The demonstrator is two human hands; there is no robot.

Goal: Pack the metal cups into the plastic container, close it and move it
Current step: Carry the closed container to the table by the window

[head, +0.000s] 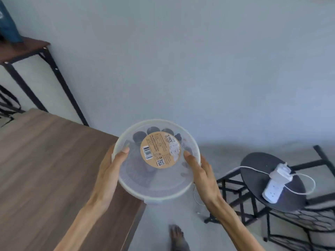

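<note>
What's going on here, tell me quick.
A person is carrying a round plastic container with both hands, the left hand and right hand gripping opposite sides of its rim. The lid is on, with a tan label on top, and dark round shapes, likely the metal cups, show through it. The container is held in the air at the corner of the wooden table, partly over the floor.

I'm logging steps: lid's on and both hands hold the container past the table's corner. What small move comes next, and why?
Probably carry the container level toward wherever it goes. The lid looks shut, cups show dimly through it, and the left hand and right hand grip opposite rims, mostly off the table.
</note>
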